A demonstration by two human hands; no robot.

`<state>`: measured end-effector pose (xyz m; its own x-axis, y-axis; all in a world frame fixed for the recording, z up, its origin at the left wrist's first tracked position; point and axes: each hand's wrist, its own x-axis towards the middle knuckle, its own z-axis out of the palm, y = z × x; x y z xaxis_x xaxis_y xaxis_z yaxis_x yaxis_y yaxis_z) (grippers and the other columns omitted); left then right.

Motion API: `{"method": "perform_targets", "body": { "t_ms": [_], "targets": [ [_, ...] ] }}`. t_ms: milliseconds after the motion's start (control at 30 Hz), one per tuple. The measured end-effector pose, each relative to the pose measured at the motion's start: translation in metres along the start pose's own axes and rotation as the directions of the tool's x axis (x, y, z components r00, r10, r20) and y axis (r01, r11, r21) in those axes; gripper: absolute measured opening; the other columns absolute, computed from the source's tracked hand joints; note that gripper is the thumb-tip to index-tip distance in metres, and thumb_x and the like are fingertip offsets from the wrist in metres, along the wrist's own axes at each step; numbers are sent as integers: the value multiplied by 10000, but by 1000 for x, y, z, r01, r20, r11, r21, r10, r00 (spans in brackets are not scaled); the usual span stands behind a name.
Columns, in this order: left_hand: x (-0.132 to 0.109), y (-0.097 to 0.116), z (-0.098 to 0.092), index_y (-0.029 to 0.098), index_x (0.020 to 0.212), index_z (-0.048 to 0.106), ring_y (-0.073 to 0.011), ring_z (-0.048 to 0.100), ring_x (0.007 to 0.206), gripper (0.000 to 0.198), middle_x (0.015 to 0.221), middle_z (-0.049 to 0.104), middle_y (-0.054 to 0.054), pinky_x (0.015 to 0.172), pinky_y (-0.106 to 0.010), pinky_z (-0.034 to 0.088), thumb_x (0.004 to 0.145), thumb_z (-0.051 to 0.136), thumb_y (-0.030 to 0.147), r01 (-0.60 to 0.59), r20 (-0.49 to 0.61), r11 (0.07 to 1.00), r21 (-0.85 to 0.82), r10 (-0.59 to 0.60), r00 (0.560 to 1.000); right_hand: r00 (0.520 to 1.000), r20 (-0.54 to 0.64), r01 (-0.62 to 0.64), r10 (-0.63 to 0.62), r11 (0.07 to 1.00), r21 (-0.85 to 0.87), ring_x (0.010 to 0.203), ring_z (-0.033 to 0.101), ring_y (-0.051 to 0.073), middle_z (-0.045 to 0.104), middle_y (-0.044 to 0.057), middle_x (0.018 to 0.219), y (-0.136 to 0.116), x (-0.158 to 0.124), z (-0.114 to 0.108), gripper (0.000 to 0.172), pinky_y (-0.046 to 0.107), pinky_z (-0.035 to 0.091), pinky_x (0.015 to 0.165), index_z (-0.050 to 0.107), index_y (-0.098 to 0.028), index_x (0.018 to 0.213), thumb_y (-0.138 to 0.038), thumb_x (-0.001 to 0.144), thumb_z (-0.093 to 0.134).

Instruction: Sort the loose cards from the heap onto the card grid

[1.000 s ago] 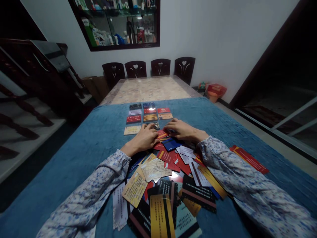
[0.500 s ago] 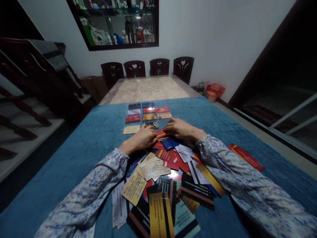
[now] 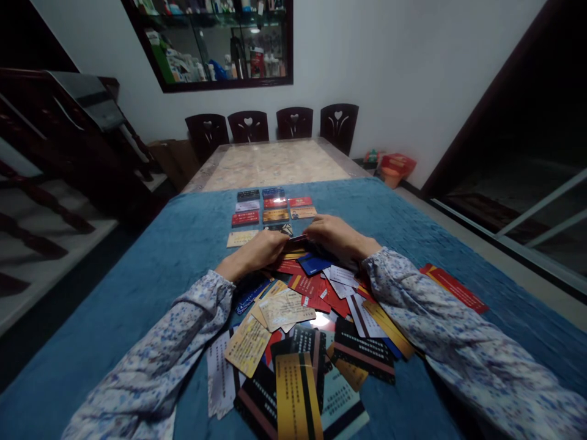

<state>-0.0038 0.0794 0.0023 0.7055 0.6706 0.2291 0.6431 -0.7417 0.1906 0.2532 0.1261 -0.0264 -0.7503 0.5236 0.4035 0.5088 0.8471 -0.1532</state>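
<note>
Between my two hands a small stack of cards (image 3: 297,239) is tilted up on edge, seen mostly edge-on. My left hand (image 3: 270,247) grips its left end, and my right hand (image 3: 328,232) pinches the right end. Below them a loose heap of plastic cards spreads toward me, with a blue card (image 3: 314,263), a red card (image 3: 306,286), cream cards (image 3: 284,308), a black card (image 3: 364,351) and a gold card (image 3: 298,394). Just beyond my hands lie neat rows of card piles, among them a cream card (image 3: 241,238) and a black patterned card (image 3: 279,229).
A blue cloth (image 3: 137,293) covers the near part of the long table (image 3: 284,162). Red cards (image 3: 456,288) lie apart on the right, beyond my right sleeve. Dark chairs (image 3: 293,125) line the far end, and a red bag over a bin (image 3: 395,168) stands on the floor.
The cards between my hands, lying flatter with their red and orange faces showing, are now lifted and tilted up on edge. My hands stay in nearly the same place.
</note>
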Motion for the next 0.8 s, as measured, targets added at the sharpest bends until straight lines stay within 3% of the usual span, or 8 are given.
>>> {"method": "perform_targets", "body": {
  "t_ms": [133, 333, 500, 667, 800],
  "targets": [
    [-1, -3, -1, 159, 980, 726, -156, 680, 729, 285, 857, 765, -56, 663, -221, 459, 876, 489, 39, 13, -59, 999, -43, -15, 998, 997, -67, -29, 27, 999, -19, 949, 666, 208, 746, 114, 1012, 3, 0, 6, 300, 313, 509, 830, 772, -199, 1086, -238, 1014, 483],
    [-3, -12, 4, 154, 1121, 731, -190, 734, 898, 466, 1028, 793, -74, 782, -260, 544, 759, 503, -31, 17, -123, 991, -131, -34, 992, 995, -66, -79, 78, 997, -7, 1064, 673, 217, 737, 102, 1119, 8, 0, 14, 312, 321, 514, 912, 731, -225, 1201, -178, 973, 524],
    [-3, -12, 7, 163, 1141, 737, -198, 737, 925, 472, 1039, 796, -65, 842, -295, 573, 756, 532, -17, 38, -154, 988, -150, -62, 986, 985, -63, -167, 164, 985, -43, 1069, 666, 232, 706, 118, 1207, -1, 2, 14, 371, 324, 503, 902, 665, -227, 1288, -151, 938, 567],
    [-2, -12, 10, 180, 1139, 748, -198, 731, 949, 450, 1059, 791, -57, 849, -289, 569, 785, 531, 8, 37, -184, 988, -148, -65, 981, 978, -75, -199, 194, 978, -64, 978, 650, 213, 715, 90, 1111, -12, 3, 12, 303, 292, 480, 838, 658, -232, 1202, -138, 926, 572],
    [-1, -12, 13, 173, 1134, 760, -198, 709, 856, 406, 971, 763, -75, 790, -292, 562, 820, 536, 44, 60, -211, 996, -64, -72, 975, 977, -64, -210, 205, 975, -79, 946, 636, 208, 715, 86, 1063, -14, 4, 11, 275, 282, 458, 813, 650, -225, 1165, -132, 920, 566]
  ]
}}
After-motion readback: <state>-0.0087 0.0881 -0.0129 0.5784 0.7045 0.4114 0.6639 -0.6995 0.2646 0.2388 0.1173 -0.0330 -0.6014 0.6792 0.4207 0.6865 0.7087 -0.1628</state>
